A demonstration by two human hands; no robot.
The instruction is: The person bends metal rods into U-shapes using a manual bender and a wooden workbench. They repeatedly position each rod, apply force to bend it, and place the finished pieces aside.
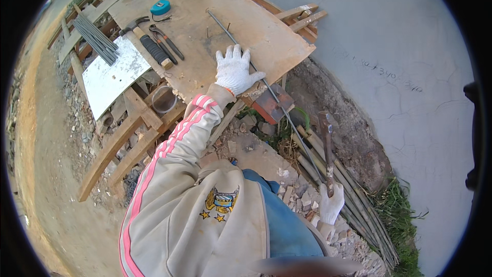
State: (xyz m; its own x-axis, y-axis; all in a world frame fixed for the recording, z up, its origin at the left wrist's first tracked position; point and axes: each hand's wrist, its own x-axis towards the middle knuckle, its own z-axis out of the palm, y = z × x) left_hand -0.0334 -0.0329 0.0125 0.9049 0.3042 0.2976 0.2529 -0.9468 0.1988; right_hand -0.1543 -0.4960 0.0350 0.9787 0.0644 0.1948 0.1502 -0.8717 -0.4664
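My left hand [233, 72], in a white knit glove, lies flat with fingers spread on a worn plywood board [282, 46], against a long thin steel rod [219, 23]. The rod runs diagonally past upright nails [207, 33] and over a red block [266, 107] toward the lower right. There my gloved right hand [331, 204] is closed on a rusty metal bar tool [328, 143], beside the rod's lower end. Left of my left hand lie a hammer [151, 46], orange-handled pincers [169, 41] and a teal tape measure [160, 6].
A bundle of short rods [96, 38] rests on timbers and a white panel [110, 82] at left, above a clear cup [164, 100]. Timber framing [102, 159], rubble [302, 197], bamboo poles [361, 215] and grass surround me. A grey concrete wall [400, 46] borders the right.
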